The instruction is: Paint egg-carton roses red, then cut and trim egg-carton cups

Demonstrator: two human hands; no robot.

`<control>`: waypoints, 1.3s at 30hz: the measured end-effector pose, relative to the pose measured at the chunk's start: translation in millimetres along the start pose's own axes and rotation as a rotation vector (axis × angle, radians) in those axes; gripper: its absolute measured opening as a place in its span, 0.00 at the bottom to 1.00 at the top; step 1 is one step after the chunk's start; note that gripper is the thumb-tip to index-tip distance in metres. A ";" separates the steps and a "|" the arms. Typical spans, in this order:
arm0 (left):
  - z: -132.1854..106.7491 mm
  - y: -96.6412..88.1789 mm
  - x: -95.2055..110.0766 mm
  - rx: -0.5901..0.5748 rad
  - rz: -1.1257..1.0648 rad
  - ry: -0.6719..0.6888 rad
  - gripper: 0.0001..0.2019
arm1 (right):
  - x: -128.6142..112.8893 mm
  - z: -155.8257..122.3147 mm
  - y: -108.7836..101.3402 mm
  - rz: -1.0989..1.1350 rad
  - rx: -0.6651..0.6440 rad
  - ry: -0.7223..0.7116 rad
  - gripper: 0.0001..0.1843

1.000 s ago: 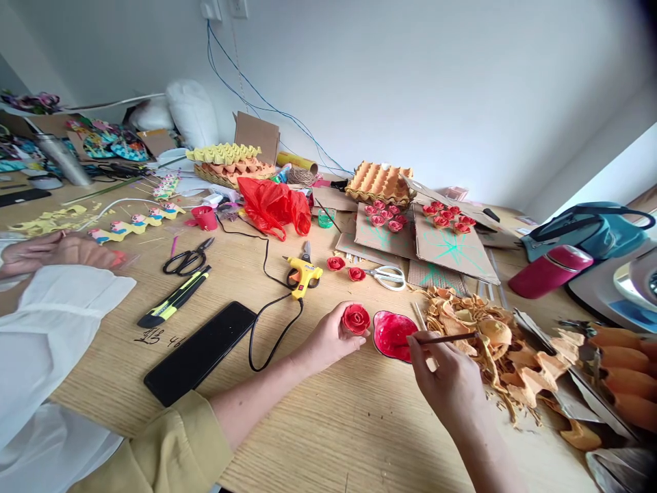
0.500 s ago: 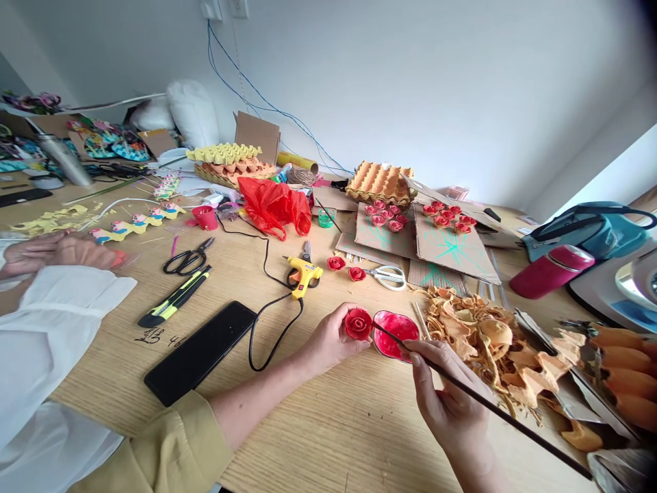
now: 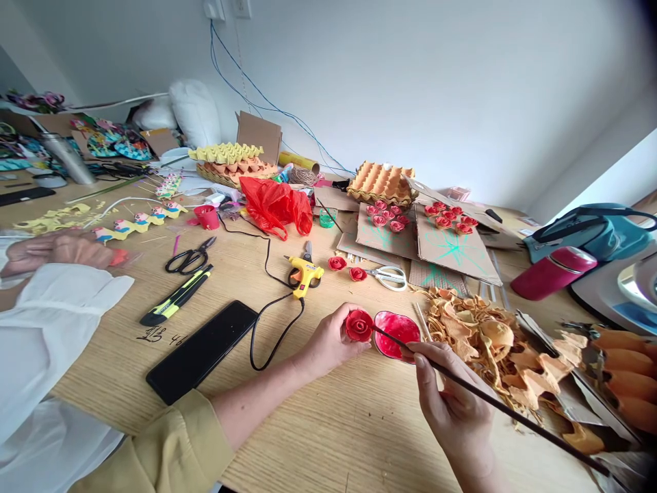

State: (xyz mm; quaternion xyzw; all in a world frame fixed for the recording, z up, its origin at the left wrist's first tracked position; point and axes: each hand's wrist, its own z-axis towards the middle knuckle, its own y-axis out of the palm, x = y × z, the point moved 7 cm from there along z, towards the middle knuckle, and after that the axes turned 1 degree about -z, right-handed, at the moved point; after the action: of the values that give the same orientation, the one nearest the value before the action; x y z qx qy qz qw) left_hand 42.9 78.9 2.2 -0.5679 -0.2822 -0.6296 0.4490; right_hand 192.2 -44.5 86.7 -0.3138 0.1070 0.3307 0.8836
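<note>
My left hand is closed around a small red paper rose, holding it just above the wooden table. My right hand pinches a long thin brush whose tip touches the rose's right side. Right behind the rose sits a shallow dish of red paint. Two more red roses lie farther back near a yellow glue gun.
A black phone, a utility knife and black scissors lie to the left. Another person's white sleeve and hand rest at far left. Egg-carton scraps are piled on the right; cardboard sheets with roses sit behind.
My right hand swung the brush from the paint dish over to the rose, so its tip now touches the rose. The left hand kept holding the rose almost still.
</note>
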 end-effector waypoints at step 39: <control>-0.4 -2.6 2.3 0.018 0.010 -0.031 0.20 | -4.8 1.5 7.5 -0.024 -0.123 -0.146 0.20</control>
State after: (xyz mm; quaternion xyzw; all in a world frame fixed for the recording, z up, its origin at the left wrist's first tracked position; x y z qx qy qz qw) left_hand 40.5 79.1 4.8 -0.5747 -0.2919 -0.6158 0.4531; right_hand 183.6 -41.6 86.1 -0.3439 0.0182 0.3481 0.8719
